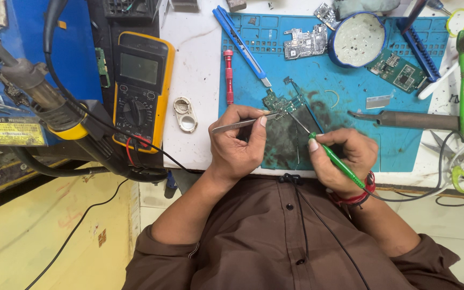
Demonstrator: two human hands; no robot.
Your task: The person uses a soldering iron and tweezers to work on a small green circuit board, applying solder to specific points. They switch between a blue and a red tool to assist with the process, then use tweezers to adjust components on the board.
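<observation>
My left hand [237, 142] pinches a pair of metal tweezers [240, 123] whose tips reach a small green circuit board [281, 102] on the blue work mat [350, 91]. Gripped like a pen in my right hand [345, 156] is a green-handled soldering iron [336, 161], and its thin metal tip points up-left onto the same board. Both hands rest on the mat's near edge, close together, just below the board.
A yellow multimeter [140, 80] lies left of the mat, a hot-air gun [44, 99] further left. A red screwdriver [229, 75], blue utility knife [243, 45], other circuit boards [304, 43], a round blue tin [358, 38] and a second iron [420, 121] lie around.
</observation>
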